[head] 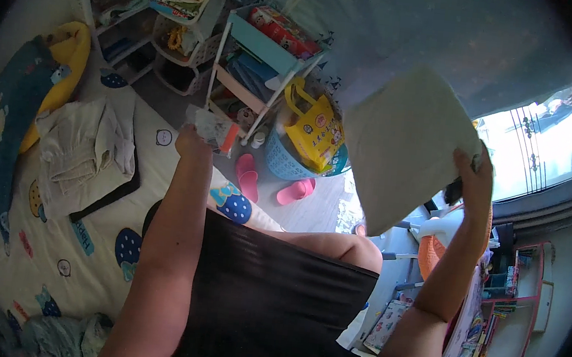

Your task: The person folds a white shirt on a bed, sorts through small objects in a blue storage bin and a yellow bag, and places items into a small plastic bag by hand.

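My left hand (195,141) grips a clear plastic bag (213,129) with an orange-red strip near one end. It is held out past the bed's edge, in front of the trolley. On the right, my right hand (473,178) holds a large, pale, flat sheet or panel (407,149) by its right edge; its exact material is unclear. Something small and dark shows beside those fingers, partly hidden. Folded light grey clothing (82,151) lies on the patterned bed sheet (95,284) to my left, over a darker piece.
A tiered trolley (262,47) stands ahead, next to a blue basket (287,160) holding a yellow bag (316,130). Pink slippers (296,191) lie on the floor. Stacked baskets (187,50) and a plush pillow (14,126) are at left; a bookshelf (522,299) is at right.
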The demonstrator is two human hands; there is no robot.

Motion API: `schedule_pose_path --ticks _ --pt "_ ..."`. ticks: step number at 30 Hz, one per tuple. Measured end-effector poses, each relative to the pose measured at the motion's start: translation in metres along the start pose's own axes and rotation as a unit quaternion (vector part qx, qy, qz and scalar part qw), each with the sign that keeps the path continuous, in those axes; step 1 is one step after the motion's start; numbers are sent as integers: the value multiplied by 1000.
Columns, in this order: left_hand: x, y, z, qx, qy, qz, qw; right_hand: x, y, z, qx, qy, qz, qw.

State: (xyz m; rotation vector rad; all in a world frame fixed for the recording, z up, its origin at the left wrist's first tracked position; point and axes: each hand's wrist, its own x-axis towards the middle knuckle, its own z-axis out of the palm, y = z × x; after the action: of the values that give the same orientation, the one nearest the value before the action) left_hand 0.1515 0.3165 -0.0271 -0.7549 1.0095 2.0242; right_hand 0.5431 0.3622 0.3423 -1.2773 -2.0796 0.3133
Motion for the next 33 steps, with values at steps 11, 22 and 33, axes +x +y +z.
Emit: schedule_pose_path --ticks 11,22,33 --pt "0 5 -4 867 61 217 444 19 -51 -26 -48 -56 -27 997" --pt "-26 1 9 -90 27 13 996 118 -70 97 138 -68 -41 987" --pt "-33 -12 24 -19 40 -12 999 329 105 292 305 7 196 932"
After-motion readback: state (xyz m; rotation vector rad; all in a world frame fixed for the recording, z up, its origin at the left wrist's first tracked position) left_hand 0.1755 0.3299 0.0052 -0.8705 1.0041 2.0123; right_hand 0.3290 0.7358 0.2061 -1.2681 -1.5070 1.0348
